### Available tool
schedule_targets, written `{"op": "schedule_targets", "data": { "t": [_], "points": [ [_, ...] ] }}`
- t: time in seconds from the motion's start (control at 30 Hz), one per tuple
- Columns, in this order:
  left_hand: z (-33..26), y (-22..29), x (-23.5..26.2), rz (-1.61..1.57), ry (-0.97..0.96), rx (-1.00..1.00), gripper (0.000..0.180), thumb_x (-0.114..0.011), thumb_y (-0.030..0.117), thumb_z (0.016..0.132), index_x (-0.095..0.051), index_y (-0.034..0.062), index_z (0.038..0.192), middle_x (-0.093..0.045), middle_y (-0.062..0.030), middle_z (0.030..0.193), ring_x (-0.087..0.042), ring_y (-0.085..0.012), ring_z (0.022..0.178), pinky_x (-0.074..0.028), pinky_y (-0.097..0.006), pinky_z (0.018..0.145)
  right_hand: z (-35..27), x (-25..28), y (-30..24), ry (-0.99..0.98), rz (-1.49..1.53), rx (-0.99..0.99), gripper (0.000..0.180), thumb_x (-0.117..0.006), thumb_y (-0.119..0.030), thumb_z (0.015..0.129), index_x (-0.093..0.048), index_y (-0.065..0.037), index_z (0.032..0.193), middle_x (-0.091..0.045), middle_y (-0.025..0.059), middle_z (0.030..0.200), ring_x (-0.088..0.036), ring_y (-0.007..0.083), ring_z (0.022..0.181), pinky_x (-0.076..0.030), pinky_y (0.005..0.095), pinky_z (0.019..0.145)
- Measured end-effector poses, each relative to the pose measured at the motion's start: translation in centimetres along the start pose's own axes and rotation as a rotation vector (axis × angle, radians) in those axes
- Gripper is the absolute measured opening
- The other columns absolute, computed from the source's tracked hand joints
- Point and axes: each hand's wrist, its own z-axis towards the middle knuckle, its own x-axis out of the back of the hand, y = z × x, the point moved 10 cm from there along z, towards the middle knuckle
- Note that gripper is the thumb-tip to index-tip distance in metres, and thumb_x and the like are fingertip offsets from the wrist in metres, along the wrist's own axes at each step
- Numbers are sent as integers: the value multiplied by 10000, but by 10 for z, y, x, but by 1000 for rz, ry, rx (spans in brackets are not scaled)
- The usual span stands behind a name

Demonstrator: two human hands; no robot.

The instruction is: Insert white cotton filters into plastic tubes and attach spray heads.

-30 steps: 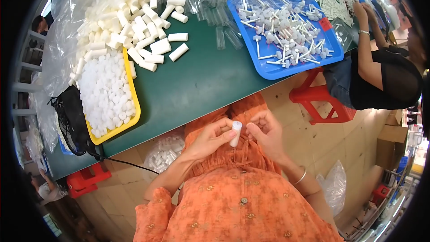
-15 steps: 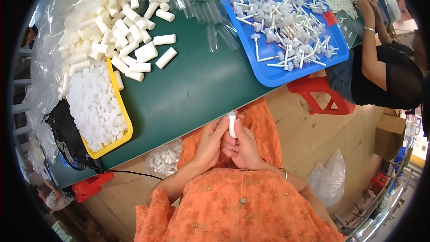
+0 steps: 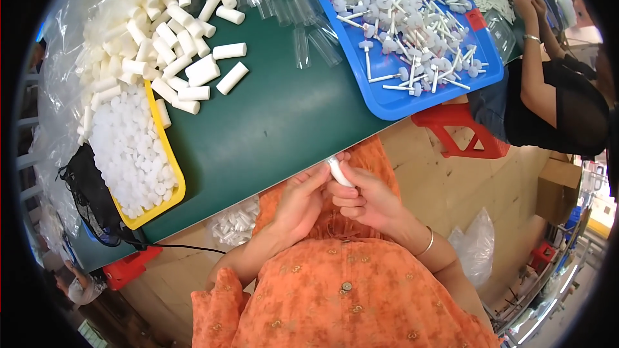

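Just off the front edge of the green table, both hands meet in front of my body. Between them is a small white cylindrical piece [image 3: 340,173], tilted, with a paler, clear-looking upper end. My right hand [image 3: 371,201] wraps its thumb and fingers around the piece. At its upper end, the thumb and fingers of my left hand [image 3: 303,200] pinch it. The fingers hide part of the piece, so its exact kind does not show.
The green table [image 3: 258,129] holds a pile of white foam-like cylinders [image 3: 205,71], a yellow tray [image 3: 177,183] of small white plugs, clear tubes [image 3: 302,48] and a blue tray [image 3: 393,108] of white-stemmed parts. A co-worker [image 3: 548,90] is at right, near a red stool [image 3: 451,132].
My right hand has turned outward and moved slightly right, and the white piece now tilts where it stood nearly upright. The left hand stays at its upper end.
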Motion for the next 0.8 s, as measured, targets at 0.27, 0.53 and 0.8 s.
{"op": "schedule_targets", "data": {
  "t": [0.27, 0.53, 0.8],
  "points": [
    [-11, 0, 5, -16, 80, 42, 310, -524, 223, 993, -578, -5, 1196, -598, -109, 1232, -535, -217, 1189, -414, -361, 1037, 4, -12, 8, -5, 59, 152, 293, -345, -400, 1060, -470, -154, 962, -435, -57, 700, -326, 35, 529, -257, 186, 460],
    [-50, 11, 1, 31, -15, 35, 252, -545, 204, 997, -593, 17, 1159, -665, -107, 1103, -636, -185, 1014, -521, -339, 892, -67, -74, -46, 44, -1749, 1061, 669, -795, -204, 702, -521, -11, 1281, -532, 159, 1238, -546, 330, 1099, -471, 393, 907],
    [-53, 20, -7, 100, -19, 78, 313, -581, 215, 978, -583, -20, 1185, -678, -133, 1063, -669, -201, 962, -550, -347, 865, -58, -91, -46, -72, -1707, 1168, 648, -767, -114, 628, -506, 5, 1208, -552, 163, 1156, -571, 335, 1023, -495, 392, 839]
  ]
}}
